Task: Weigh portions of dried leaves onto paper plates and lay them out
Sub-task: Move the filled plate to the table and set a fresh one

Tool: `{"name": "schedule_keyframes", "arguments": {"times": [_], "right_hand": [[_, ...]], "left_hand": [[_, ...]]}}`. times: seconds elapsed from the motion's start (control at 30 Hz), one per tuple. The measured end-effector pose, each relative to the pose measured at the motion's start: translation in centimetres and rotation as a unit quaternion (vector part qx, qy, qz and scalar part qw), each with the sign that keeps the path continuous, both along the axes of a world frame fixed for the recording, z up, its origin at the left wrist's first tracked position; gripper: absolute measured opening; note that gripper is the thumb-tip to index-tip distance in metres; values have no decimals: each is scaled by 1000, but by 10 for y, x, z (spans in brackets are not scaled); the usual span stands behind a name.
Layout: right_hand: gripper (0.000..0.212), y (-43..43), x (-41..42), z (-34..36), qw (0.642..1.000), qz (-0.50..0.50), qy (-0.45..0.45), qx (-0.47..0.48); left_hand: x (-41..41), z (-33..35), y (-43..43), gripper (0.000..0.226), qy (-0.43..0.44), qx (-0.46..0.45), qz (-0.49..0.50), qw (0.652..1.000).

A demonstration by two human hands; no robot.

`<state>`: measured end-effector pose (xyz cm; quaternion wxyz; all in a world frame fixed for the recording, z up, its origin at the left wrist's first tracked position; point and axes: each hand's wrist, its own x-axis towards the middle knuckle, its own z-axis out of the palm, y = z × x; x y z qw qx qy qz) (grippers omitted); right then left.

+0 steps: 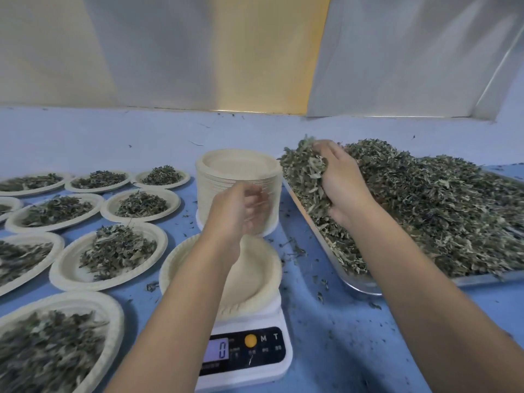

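An empty paper plate [255,276] sits on the white digital scale [246,353], whose display reads 0. My left hand [241,211] hovers blurred above that plate and in front of the tall stack of paper plates [238,168]; its fingers are loosely curled and seem to hold nothing. My right hand [340,180] is closed on a handful of dried leaves [303,168], lifted over the left end of the metal tray [360,285]. The tray is heaped with dried leaves [431,202].
Several filled paper plates [113,251] lie in rows on the blue table cover at the left. Loose leaf crumbs are scattered around the scale and tray. A foil-covered wall rises behind the table.
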<state>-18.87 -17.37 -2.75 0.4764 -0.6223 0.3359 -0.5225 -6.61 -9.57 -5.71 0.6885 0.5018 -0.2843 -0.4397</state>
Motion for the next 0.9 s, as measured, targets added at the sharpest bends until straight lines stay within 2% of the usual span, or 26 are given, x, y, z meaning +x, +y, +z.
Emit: {"name": "schedule_keyframes", "arguments": {"times": [0.23, 0.47, 0.63, 0.73, 0.9], "right_hand": [[24, 45, 62, -10, 987, 95, 71, -108], [13, 65, 92, -44, 955, 118, 162, -219], [30, 67, 93, -53, 938, 84, 221, -255], [45, 66, 89, -54, 948, 71, 211, -229], [62, 60, 85, -55, 953, 70, 198, -218]], "left_hand": [[43, 1, 21, 30, 94, -28, 56, 994], [57, -6, 30, 37, 74, -1, 43, 996], [56, -13, 22, 24, 65, 20, 70, 995], [55, -16, 20, 27, 89, 33, 52, 994], [55, -19, 19, 17, 120, 52, 41, 991]]}}
